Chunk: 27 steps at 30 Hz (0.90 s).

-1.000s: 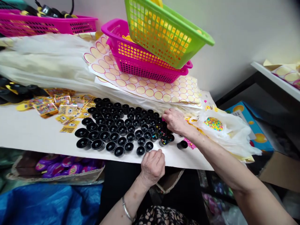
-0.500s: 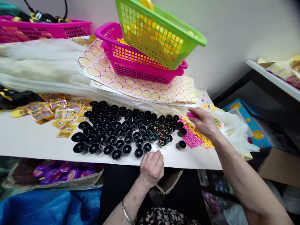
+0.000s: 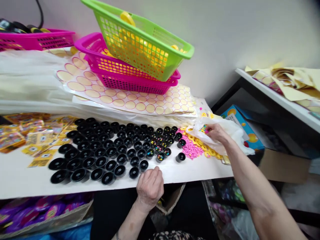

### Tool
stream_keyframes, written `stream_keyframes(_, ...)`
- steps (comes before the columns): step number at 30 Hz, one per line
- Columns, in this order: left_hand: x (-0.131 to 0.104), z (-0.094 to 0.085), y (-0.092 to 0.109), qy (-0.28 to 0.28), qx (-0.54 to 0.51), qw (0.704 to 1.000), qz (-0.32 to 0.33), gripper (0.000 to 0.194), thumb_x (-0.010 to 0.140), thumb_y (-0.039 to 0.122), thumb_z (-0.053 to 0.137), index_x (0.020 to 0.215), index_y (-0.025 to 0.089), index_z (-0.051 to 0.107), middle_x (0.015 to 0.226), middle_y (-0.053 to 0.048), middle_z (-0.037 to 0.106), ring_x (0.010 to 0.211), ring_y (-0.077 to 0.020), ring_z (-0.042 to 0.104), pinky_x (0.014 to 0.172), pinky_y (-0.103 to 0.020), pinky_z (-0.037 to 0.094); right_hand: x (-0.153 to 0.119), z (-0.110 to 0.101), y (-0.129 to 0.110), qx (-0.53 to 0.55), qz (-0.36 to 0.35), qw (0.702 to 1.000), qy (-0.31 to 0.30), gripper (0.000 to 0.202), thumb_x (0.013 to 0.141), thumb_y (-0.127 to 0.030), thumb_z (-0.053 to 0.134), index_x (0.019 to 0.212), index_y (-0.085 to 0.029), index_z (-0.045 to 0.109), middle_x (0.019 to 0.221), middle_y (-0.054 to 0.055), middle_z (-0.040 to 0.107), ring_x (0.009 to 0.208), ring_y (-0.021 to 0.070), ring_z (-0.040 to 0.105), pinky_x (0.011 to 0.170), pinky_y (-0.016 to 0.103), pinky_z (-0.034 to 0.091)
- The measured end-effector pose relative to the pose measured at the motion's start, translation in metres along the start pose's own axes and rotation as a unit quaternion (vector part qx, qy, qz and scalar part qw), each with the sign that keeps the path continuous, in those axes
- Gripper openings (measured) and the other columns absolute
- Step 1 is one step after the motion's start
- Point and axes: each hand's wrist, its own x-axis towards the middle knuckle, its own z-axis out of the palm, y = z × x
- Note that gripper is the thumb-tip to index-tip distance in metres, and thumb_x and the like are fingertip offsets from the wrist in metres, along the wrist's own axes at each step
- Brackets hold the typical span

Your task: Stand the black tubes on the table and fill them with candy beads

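Observation:
My left hand (image 3: pixel 150 186) rests at the table's front edge in a loose fist, knuckles up, with nothing showing in it. Just beyond it stand many small round black cups (image 3: pixel 108 177), their open tops facing up. Several cups near the right end, such as one black cup (image 3: pixel 160 157), hold small coloured pieces. My right hand (image 3: pixel 217 132) reaches into the mouth of a white plastic bag (image 3: pixel 233 131) containing tiny coloured pieces (image 3: pixel 204 128). Its fingers are bent together, and what they grip is hidden. Pink pieces (image 3: pixel 191 149) and yellow rings (image 3: pixel 210 151) lie in piles beside the bag.
Behind the cups, sheets of round stickers (image 3: pixel 130 105) lie under a pink basket (image 3: pixel 135 85) and a tilted green basket (image 3: pixel 150 43) of yellow parts. Small yellow packets (image 3: pixel 42 156) are at left. A white shelf (image 3: pixel 277 88) and blue box (image 3: pixel 246 128) stand at right.
My right hand, with a small pink thing showing at its fingers before, has moved into the white bag; the pink thing is out of sight. The view has shifted right. My left hand stays at the edge.

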Motion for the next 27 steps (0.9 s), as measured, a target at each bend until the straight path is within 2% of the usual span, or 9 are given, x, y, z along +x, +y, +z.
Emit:
stream_keyframes(3, 0.003, 0.000, -0.002, 0.016, -0.003, 1.000, 0.013, 0.024, 0.069, 0.002, 0.064, 0.090, 0.012, 0.060, 0.086, -0.010, 0.071, 0.073, -0.0209, 0.060, 0.061, -0.032, 0.041, -0.008, -0.001, 0.008, 0.124, -0.014, 0.992, 0.037, 0.019, 0.056, -0.028, 0.063, 0.070, -0.016, 0.060, 0.059, -0.002, 0.055, 0.056, 0.0140, 0.050, 0.052, 0.026, 0.038)
stream_keyframes(6, 0.006, 0.001, -0.002, 0.017, -0.008, 1.000, 0.016, 0.024, 0.068, 0.002, 0.065, 0.089, 0.012, 0.061, 0.085, -0.010, 0.071, 0.072, -0.0208, 0.060, 0.061, -0.032, 0.041, -0.017, -0.003, 0.010, 0.225, -0.031, 0.971, 0.080, 0.026, 0.056, -0.033, 0.065, 0.074, -0.015, 0.057, 0.068, 0.001, 0.059, 0.061, 0.0140, 0.053, 0.057, 0.027, 0.043)
stream_keyframes(8, 0.007, 0.001, -0.001, 0.014, -0.010, 1.000, 0.014, 0.023, 0.068, 0.002, 0.065, 0.089, 0.011, 0.061, 0.085, -0.011, 0.071, 0.071, -0.0208, 0.059, 0.061, -0.032, 0.041, -0.023, -0.006, 0.001, 0.274, -0.042, 0.957, 0.087, 0.026, 0.056, -0.033, 0.067, 0.073, -0.015, 0.057, 0.071, 0.002, 0.060, 0.065, 0.0144, 0.055, 0.061, 0.028, 0.046)
stream_keyframes(11, 0.008, -0.001, 0.004, 0.008, -0.010, 1.000, 0.005, 0.022, 0.069, 0.002, 0.063, 0.089, 0.011, 0.061, 0.086, -0.011, 0.071, 0.071, -0.0210, 0.059, 0.061, -0.033, 0.040, -0.031, -0.006, -0.031, 0.352, -0.075, 0.931, 0.061, 0.025, 0.055, -0.028, 0.071, 0.073, -0.016, 0.059, 0.071, 0.001, 0.061, 0.066, 0.0134, 0.056, 0.065, 0.029, 0.046)
stream_keyframes(15, 0.005, -0.002, 0.006, -0.004, -0.007, 1.000, -0.009, 0.019, 0.072, 0.004, 0.059, 0.089, 0.011, 0.060, 0.088, -0.011, 0.070, 0.072, -0.0204, 0.059, 0.060, -0.033, 0.040, -0.040, 0.013, -0.098, 0.403, -0.160, 0.899, -0.053, 0.019, 0.059, -0.020, 0.071, 0.075, -0.016, 0.061, 0.069, -0.001, 0.059, 0.065, 0.0121, 0.053, 0.064, 0.027, 0.043)
stream_keyframes(18, 0.002, -0.003, 0.005, -0.016, -0.006, 1.000, -0.013, 0.019, 0.073, 0.004, 0.057, 0.090, 0.012, 0.060, 0.089, -0.012, 0.070, 0.072, -0.0200, 0.059, 0.061, -0.033, 0.039, -0.039, 0.039, -0.147, 0.318, -0.224, 0.913, -0.124, 0.012, 0.063, -0.017, 0.063, 0.075, -0.016, 0.060, 0.067, -0.002, 0.056, 0.063, 0.0119, 0.050, 0.060, 0.025, 0.040)
stream_keyframes(22, -0.001, -0.003, 0.004, -0.016, -0.010, 1.000, -0.012, 0.020, 0.074, 0.005, 0.055, 0.092, 0.011, 0.060, 0.090, -0.012, 0.070, 0.073, -0.0200, 0.058, 0.060, -0.033, 0.038, -0.034, 0.067, -0.188, 0.065, -0.327, 0.935, -0.118, 0.012, 0.069, -0.013, 0.052, 0.077, -0.017, 0.061, 0.070, -0.001, 0.057, 0.068, 0.0139, 0.051, 0.060, 0.025, 0.035)
stream_keyframes(24, -0.003, -0.002, 0.003, -0.017, -0.011, 1.000, -0.013, 0.019, 0.074, 0.006, 0.055, 0.092, 0.012, 0.060, 0.090, -0.011, 0.070, 0.073, -0.0200, 0.058, 0.060, -0.033, 0.038, -0.033, 0.074, -0.201, -0.079, -0.364, 0.924, -0.089, 0.017, 0.072, -0.012, 0.049, 0.079, -0.017, 0.063, 0.079, 0.003, 0.061, 0.075, 0.0166, 0.053, 0.061, 0.026, 0.034)
stream_keyframes(27, -0.004, -0.002, 0.003, -0.017, -0.013, 1.000, -0.012, 0.019, 0.074, 0.006, 0.055, 0.091, 0.012, 0.060, 0.091, -0.012, 0.069, 0.073, -0.0198, 0.057, 0.060, -0.033, 0.038, -0.035, 0.080, -0.214, -0.234, -0.393, 0.887, -0.057, 0.021, 0.071, -0.009, 0.048, 0.083, -0.016, 0.064, 0.087, 0.009, 0.063, 0.083, 0.0216, 0.055, 0.062, 0.029, 0.033)
